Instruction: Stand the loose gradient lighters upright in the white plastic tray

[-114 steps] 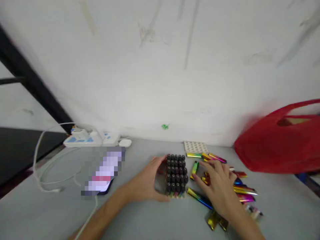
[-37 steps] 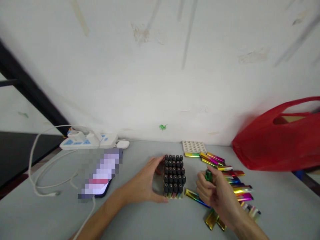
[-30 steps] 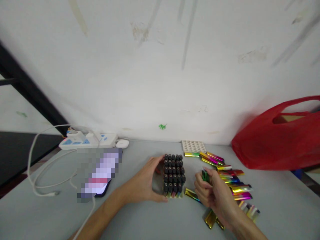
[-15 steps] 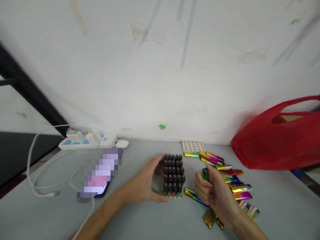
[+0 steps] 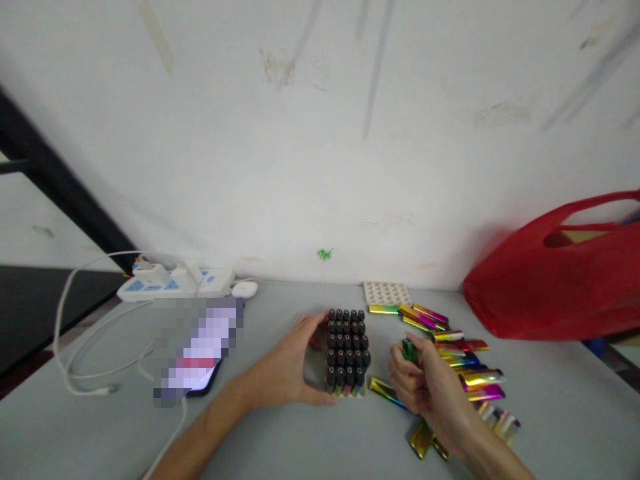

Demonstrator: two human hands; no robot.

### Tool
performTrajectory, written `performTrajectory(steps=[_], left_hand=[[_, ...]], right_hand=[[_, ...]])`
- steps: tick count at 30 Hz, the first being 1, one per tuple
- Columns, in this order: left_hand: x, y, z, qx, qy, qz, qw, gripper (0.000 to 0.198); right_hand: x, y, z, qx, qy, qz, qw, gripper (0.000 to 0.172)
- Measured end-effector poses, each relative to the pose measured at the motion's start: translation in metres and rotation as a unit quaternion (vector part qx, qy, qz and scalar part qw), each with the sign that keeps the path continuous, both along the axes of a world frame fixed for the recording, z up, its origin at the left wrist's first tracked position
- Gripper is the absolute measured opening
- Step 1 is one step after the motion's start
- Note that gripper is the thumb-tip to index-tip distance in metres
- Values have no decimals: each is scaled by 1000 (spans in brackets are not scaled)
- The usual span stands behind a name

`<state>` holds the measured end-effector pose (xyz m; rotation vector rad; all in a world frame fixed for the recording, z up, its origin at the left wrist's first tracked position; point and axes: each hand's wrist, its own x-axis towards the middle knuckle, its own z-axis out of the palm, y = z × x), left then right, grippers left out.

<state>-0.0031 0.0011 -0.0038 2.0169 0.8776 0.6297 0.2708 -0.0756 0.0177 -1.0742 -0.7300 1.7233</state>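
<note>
Rows of black-topped lighters stand upright, packed in a block; their tray is mostly hidden beneath them. My left hand grips the block from its left side, thumb at the near corner and fingers at the far corner. Closed in a fist, my right hand holds a green lighter with a dark top, the thumb beside that top. Around and behind the right hand lie loose shiny lighters in gold, blue, red and magenta, including a gold one and a blue-yellow one.
A white grid tray lies against the wall. On the right stands a red bag. To the left are a phone with a blurred screen, a white power strip, a white earbud case and a loose white cable.
My right thumb has lowered slightly towards the green lighter's top, and the lighter has tilted a little left. My left hand and the block have stayed in place.
</note>
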Motion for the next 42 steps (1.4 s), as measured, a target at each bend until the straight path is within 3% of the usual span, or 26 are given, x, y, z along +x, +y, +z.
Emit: performTrajectory(steps=[5, 10, 16, 24, 29, 32, 34, 42], left_hand=[[0, 0, 0, 1, 3, -1, 1000, 136], [0, 0, 3, -5, 5, -6, 1000, 133], [1, 0, 3, -4, 1, 0, 1000, 134], [0, 0, 1, -2, 1, 1, 1000, 135], [0, 0, 2, -2, 2, 3, 1000, 137], [0, 0, 1, 5, 0, 0, 1000, 137], [0, 0, 0, 12, 1, -1, 1000, 136], [0, 0, -1, 17, 3, -3, 1000, 136]], right_hand=[[-3, 2, 1, 23, -12, -4, 1000, 69], [-7, -3, 3, 104, -65, -66, 990, 47], [2, -3, -3, 198, -198, -82, 956, 33], [13, -5, 11, 243, -284, 17, 927, 25], [12, -10, 15, 315, -378, 59, 869, 3], [10, -9, 11, 370, -400, 56, 837, 27], [10, -9, 9, 391, -405, 53, 825, 34], [10, -10, 9, 401, -412, 50, 816, 32]])
